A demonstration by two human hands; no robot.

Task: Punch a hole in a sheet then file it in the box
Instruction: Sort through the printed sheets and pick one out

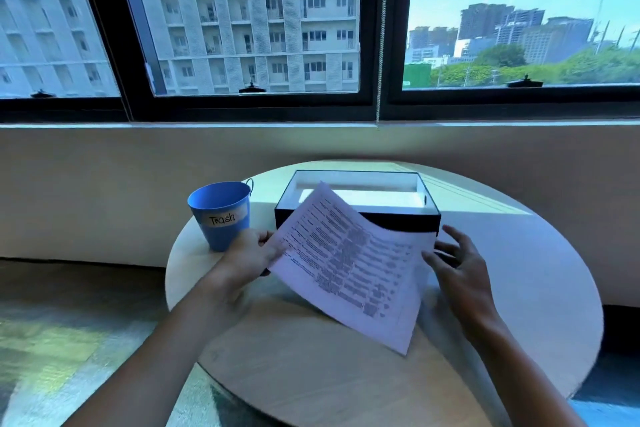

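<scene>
White sheet (pixel 349 263) pinched in left hand (pixel 249 260).

Bucket: a blue bucket (pixel 221 215) labelled "Trash" stands upright on the table's far left.
Table: round table (pixel 519 270), pale top, partly sunlit.
Window: dark-framed window (pixel 256 104) behind, showing apartment blocks and trees.
Cord: beaded blind cord (pixel 381 45) hangs down.

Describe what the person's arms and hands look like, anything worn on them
Both forearms are bare as far as the frame shows: no sleeves, gloves, watch or bracelets. The left hand and right hand show no rings on the fingers, though the picture is slightly blurred.
</scene>
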